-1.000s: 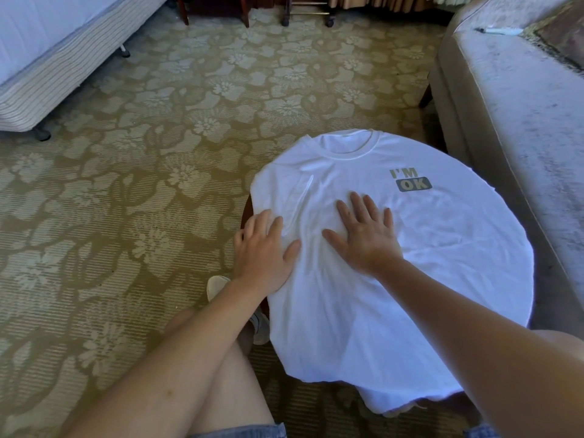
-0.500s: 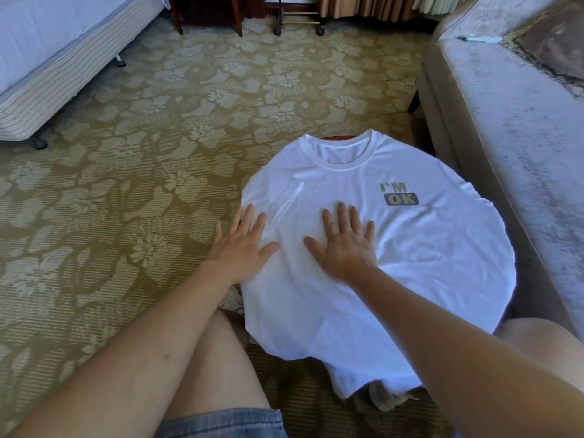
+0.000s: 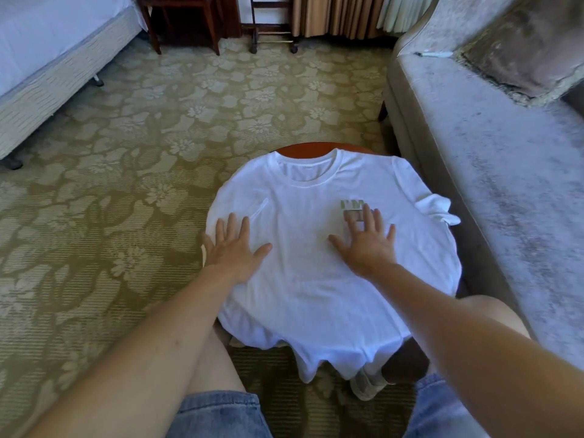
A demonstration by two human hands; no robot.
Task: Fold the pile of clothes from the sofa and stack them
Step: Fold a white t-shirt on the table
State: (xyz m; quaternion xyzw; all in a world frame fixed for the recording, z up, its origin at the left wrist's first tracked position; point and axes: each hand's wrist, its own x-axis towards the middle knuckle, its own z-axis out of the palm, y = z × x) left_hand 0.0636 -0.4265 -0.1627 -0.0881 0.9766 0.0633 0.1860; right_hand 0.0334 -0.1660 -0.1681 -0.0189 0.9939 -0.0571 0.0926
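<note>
Both our hands, left hand [image 3: 232, 248] and right hand [image 3: 368, 245], press flat and apart on the white T-shirt [image 3: 316, 289] covering the round table [image 3: 303, 148].

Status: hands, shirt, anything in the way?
Left hand and right hand open, flat on white T-shirt. Shirt spread face-up over round table, unfolded. Nothing blocking.

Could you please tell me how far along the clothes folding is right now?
Done: the white T-shirt with the grey chest print lies spread face up on the round reddish wooden table. In hand: the left hand and the right hand press flat on it, fingers straight. Left: no fold is made yet, and no folded stack shows.
</note>
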